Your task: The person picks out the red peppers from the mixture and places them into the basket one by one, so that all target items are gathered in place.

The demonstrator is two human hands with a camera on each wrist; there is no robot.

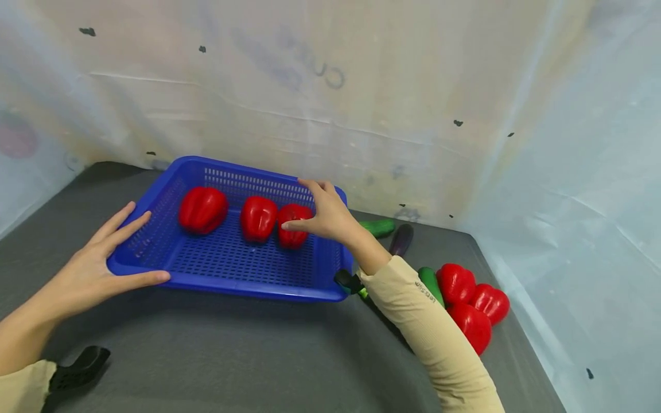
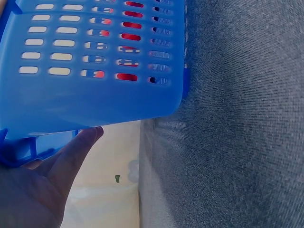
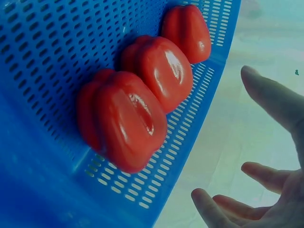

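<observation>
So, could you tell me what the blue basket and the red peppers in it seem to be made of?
The blue basket looks like moulded plastic: uniform colour, regular slotted holes, a smooth rim. The red peppers have a glossy, even skin with sharp highlights; they could be plastic replicas, though the pictures cannot rule out real ones.

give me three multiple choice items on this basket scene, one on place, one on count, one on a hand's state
1. Where does the left hand rest?
A. on the blue basket's near left corner
B. on the eggplant
C. inside the basket

2. How many red bell peppers lie in the basket?
A. one
B. three
C. five

3. How is the right hand?
A. clenched in a fist
B. gripping a cucumber
C. open, fingers spread above the basket's right end

Answers:
1. A, its fingers and thumb lie along that corner's rim.
2. B, three peppers sit in a row.
3. C, the fingers are straight and hold nothing.
</observation>
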